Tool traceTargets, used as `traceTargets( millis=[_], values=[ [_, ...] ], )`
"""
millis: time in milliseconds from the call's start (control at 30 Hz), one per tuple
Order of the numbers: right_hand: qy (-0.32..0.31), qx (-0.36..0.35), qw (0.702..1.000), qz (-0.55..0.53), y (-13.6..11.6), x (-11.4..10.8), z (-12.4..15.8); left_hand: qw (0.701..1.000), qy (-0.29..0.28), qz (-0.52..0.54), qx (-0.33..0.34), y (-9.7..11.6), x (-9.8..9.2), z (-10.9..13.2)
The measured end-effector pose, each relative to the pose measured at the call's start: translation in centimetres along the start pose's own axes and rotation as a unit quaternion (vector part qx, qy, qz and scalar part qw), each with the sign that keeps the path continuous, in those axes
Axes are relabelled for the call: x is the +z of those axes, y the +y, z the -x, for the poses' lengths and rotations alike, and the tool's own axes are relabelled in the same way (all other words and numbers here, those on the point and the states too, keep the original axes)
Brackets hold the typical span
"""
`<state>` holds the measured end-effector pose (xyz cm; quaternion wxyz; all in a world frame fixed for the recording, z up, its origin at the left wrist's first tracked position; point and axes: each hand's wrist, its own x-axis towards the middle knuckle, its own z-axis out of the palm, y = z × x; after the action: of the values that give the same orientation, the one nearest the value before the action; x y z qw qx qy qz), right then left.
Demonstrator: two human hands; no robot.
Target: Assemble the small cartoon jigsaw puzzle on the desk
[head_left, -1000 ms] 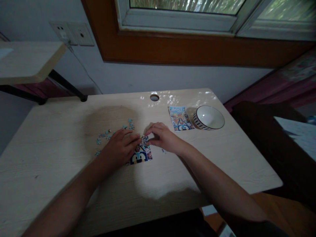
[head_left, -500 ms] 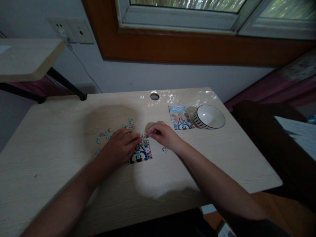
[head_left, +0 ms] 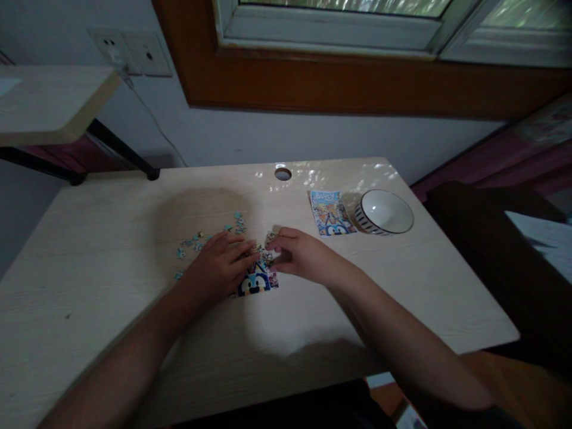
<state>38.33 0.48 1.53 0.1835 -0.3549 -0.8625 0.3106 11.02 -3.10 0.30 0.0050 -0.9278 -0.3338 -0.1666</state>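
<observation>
A partly joined jigsaw puzzle (head_left: pixel 254 284) lies on the table, its lower part showing a blue cartoon dog face. My left hand (head_left: pixel 218 265) rests flat over the puzzle's left side, fingers stretched and slightly apart, hiding that part. At the puzzle's upper right, my right hand (head_left: pixel 301 253) has its thumb and forefinger parted. A loose puzzle piece (head_left: pixel 270 236) is by the forefinger tip, and the thumb is close to the puzzle's right edge. Several light-blue puzzle pieces (head_left: pixel 193 241) are scattered beyond my left hand.
A picture card (head_left: pixel 331 213) headed "Bluey" lies right of the puzzle, beside a white bowl (head_left: pixel 385 211) with dark stripes. The table (head_left: pixel 357 286) has a round cable hole (head_left: pixel 283 174) near its back edge. A raised shelf (head_left: pixel 53 107) stands at the left.
My right hand's thumb and forefinger have parted from a pinch, and the hand has come slightly nearer. My left hand stays on the puzzle. The view has shifted slightly.
</observation>
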Motion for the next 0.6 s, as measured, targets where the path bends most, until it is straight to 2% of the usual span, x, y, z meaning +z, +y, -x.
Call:
traceTargets(
  millis=[233,600],
  values=[
    [-0.007,0.054,0.998,0.039,-1.5,0.2,0.0,0.999,0.026,0.004,0.021,0.0,-0.1,-0.1],
    [-0.001,0.112,0.990,0.079,-2.6,0.7,0.2,0.998,-0.005,0.050,0.043,0.5,-0.7,-0.4]
  ],
)
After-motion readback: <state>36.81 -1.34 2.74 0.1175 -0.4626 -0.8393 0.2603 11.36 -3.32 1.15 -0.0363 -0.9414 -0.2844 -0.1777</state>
